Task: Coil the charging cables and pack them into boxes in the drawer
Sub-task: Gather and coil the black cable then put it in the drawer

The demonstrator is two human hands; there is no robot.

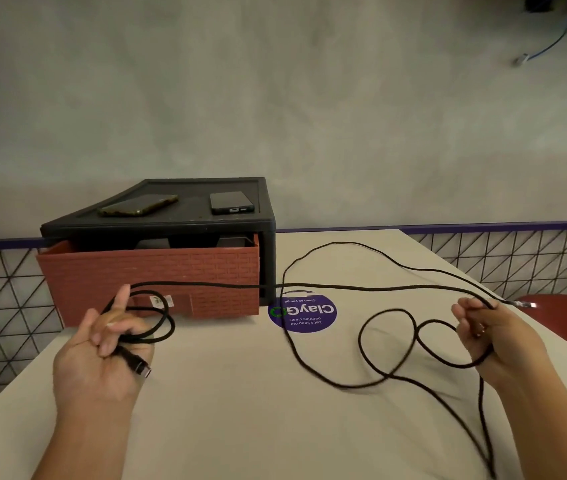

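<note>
Gold-cased phone [138, 205], dark phone [231, 202], purple sticker [303, 313]

left hand [99, 358]: bare, maybe a pale band [111, 324] on one finger, too blurry to call
left forearm [85, 439]: bare all the way to the frame edge
right hand [496, 337]: bare
right forearm [548, 407]: bare too, runs off the edge

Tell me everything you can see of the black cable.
The black cable is long, thin and looks braided. One end, with a dark plug, sits at the left hand, whose fingers carry a few wound loops. From there a straight run passes in front of the red drawer to the right hand, which grips it. Beyond, slack loops sprawl over the table, partly blurred.
</note>
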